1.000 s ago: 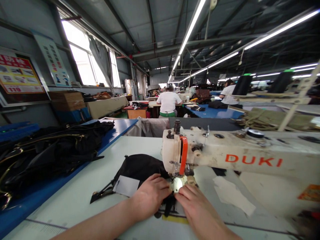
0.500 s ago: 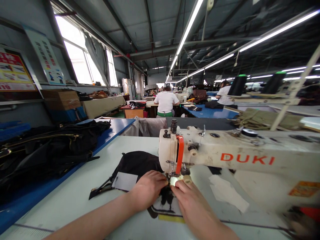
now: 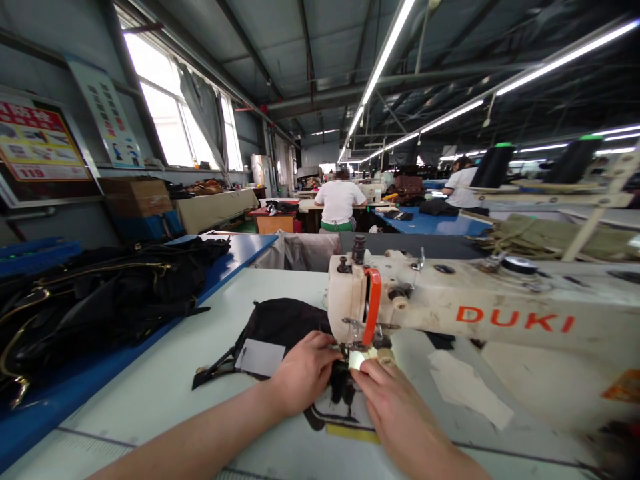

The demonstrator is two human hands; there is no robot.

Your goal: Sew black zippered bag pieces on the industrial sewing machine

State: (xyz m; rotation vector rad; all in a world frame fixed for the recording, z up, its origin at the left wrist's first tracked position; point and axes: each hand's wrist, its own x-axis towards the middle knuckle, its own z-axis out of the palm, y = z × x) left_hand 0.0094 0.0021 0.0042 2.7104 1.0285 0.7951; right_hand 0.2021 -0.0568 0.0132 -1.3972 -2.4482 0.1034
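Observation:
A black fabric piece (image 3: pixel 293 317), perhaps part of a bag, lies on the pale sewing table and runs under the head of a white sewing machine (image 3: pixel 500 293) lettered DUKI. A plain grey rectangle (image 3: pixel 260 358) lies on its left part, with a narrow black strap end beside it. My left hand (image 3: pixel 306 372), fingers curled, grips the fabric just left of the needle area. On the other side, my right hand (image 3: pixel 393 397) has its fingers pressed together at the fabric's edge. The fingertips partly hide the stitching spot, which a small lamp lights.
A pale scrap (image 3: pixel 470 390) lies right of my right hand under the machine arm. Black bags with gold zips (image 3: pixel 115 293) are heaped on a blue table to the left. Olive fabric (image 3: pixel 560 237) and black thread cones (image 3: pixel 493 167) are behind the machine. A person in white (image 3: pixel 340 202) sits ahead.
The whole view has shifted slightly, so things appear a little farther right. Both hands stay at the needle area on the black fabric, with hardly any visible movement.

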